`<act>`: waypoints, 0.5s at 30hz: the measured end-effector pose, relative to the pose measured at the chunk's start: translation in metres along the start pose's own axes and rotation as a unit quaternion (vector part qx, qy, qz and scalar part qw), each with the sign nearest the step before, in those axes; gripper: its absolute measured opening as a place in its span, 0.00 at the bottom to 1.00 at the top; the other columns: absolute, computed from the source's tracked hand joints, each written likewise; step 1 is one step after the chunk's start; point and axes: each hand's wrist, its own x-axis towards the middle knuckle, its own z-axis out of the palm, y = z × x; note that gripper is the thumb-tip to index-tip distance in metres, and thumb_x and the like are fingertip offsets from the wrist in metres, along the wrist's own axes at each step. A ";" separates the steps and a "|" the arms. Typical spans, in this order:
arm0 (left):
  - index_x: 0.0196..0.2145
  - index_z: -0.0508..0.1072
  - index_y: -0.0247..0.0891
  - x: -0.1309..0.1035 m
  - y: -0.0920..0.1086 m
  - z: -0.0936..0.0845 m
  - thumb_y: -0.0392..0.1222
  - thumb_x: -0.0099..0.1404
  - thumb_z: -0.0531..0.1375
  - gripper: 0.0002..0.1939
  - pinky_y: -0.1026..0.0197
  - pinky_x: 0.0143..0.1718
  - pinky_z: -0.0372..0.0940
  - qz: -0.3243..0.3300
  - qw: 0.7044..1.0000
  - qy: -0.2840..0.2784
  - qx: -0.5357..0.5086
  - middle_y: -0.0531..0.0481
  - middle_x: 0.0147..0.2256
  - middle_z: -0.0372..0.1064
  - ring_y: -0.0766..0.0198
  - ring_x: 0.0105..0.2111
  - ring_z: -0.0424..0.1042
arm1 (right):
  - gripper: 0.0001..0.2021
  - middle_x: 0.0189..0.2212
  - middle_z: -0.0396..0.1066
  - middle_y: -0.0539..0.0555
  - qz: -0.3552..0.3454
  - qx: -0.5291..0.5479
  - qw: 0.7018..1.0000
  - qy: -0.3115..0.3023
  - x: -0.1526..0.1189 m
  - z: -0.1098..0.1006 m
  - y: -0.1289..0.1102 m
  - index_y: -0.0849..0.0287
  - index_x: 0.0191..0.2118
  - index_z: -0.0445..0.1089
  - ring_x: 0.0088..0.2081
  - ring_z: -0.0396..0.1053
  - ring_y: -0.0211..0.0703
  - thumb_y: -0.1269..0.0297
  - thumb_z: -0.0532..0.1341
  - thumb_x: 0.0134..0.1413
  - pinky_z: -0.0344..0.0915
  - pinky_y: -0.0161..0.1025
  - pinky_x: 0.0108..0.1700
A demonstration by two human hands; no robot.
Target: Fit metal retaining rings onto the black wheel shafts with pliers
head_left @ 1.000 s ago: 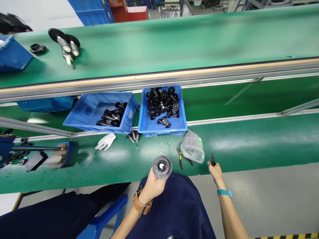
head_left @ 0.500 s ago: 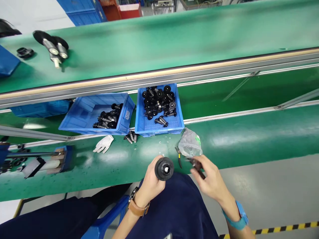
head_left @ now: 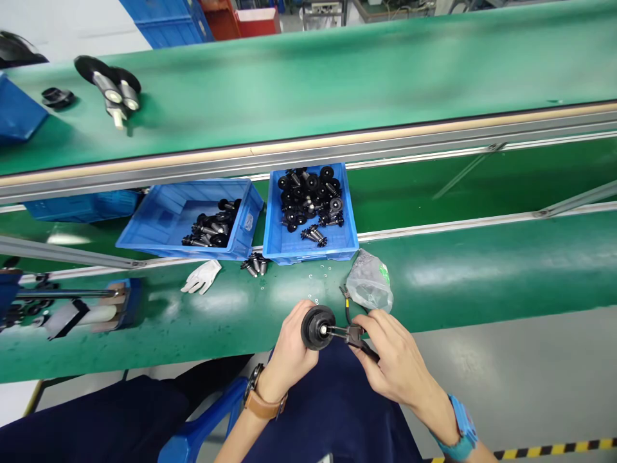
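Note:
My left hand (head_left: 295, 344) is wrapped round a black round part (head_left: 313, 326) with a small white centre that faces up. In my right hand (head_left: 393, 354) are dark pliers (head_left: 354, 334), closed in by the fingers. The thin tips of the pliers reach the white centre of the part. Just beyond lie yellow-and-black cutters (head_left: 348, 305), partly hidden by my right hand, and a clear plastic bag (head_left: 369, 281). Several tiny white rings (head_left: 311, 276) are scattered on the green table (head_left: 457, 270).
Two blue bins (head_left: 313, 252) (head_left: 164, 247) hold black parts at the table's back. A white glove (head_left: 202, 276) and a few loose parts (head_left: 255, 263) lie before them. A metal fixture (head_left: 96, 314) stands left. Above runs a green belt (head_left: 337, 83) with wheel parts (head_left: 113, 90).
My right hand has moved left with the pliers, bringing their tips to the white centre of the black part. My left hand stays nearly where it was. The view has shifted slightly.

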 end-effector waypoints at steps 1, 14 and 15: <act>0.41 0.67 0.38 0.000 0.000 0.000 0.26 0.67 0.51 0.11 0.56 0.39 0.64 0.002 1.000 -0.002 0.004 0.47 0.36 0.66 0.59 0.36 0.65 | 0.10 0.38 0.65 0.57 0.005 0.001 1.000 -0.007 0.000 0.000 -0.001 0.58 0.50 0.64 0.38 0.64 0.49 0.64 0.57 0.66 0.64 0.45 0.39; 0.41 0.68 0.39 0.001 0.005 -0.003 0.26 0.66 0.50 0.12 0.57 0.37 0.64 -0.005 1.000 -0.008 0.013 0.48 0.35 0.67 0.59 0.35 0.65 | 0.08 0.38 0.65 0.56 0.019 0.006 0.999 -0.039 0.002 -0.002 -0.005 0.57 0.49 0.64 0.37 0.64 0.47 0.64 0.56 0.66 0.64 0.45 0.39; 0.41 0.68 0.39 0.001 0.006 -0.002 0.26 0.66 0.50 0.13 0.57 0.37 0.63 -0.006 1.000 -0.009 0.013 0.48 0.35 0.67 0.59 0.35 0.65 | 0.08 0.38 0.65 0.56 0.020 0.003 0.999 -0.042 0.002 -0.002 -0.005 0.57 0.48 0.64 0.37 0.64 0.47 0.64 0.56 0.66 0.64 0.45 0.39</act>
